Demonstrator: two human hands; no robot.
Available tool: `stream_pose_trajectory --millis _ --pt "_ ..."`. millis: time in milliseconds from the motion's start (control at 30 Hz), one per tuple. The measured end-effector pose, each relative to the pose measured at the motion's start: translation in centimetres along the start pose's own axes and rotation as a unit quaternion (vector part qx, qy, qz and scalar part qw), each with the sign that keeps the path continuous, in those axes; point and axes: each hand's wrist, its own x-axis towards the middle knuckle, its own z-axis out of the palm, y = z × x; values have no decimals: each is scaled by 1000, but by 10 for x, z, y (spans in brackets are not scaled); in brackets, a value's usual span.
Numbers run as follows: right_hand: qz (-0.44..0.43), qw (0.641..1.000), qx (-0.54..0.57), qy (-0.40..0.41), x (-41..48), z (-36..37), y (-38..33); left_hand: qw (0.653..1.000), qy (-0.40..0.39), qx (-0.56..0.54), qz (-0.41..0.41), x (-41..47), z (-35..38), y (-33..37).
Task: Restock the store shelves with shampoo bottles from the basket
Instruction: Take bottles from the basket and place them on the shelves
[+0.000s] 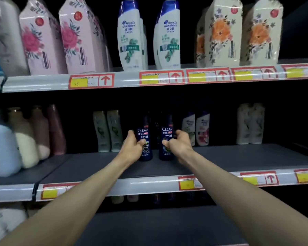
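Head view: the left hand (134,146) grips one dark blue Clear bottle (145,144) and the right hand (178,143) grips another (166,142), both standing on the middle shelf (238,157). Placement appears nearly done; the basket is unseen. Filled upper shelf (124,80), dim store aisle.

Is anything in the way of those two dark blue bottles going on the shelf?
Nothing visible is. The left hand grips the left Clear bottle, the right hand the right Clear bottle, both upright at the middle shelf between pale green bottles and white bottles.
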Motion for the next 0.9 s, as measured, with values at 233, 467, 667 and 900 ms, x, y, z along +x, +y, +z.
stream_pose_trajectory --millis 233,467,667,900 --pt "-2 996 -89 -4 1 4 7 998 -30 61 -14 6 3 0" --pt "-36 966 -252 55 -10 3 10 975 8 209 -71 -1 16 -6" --pt "-28 959 -273 70 3 17 12 971 33 218 -90 13 33 -6" --pt "-29 957 -276 85 18 25 17 967 41 232 -99 27 42 -12"
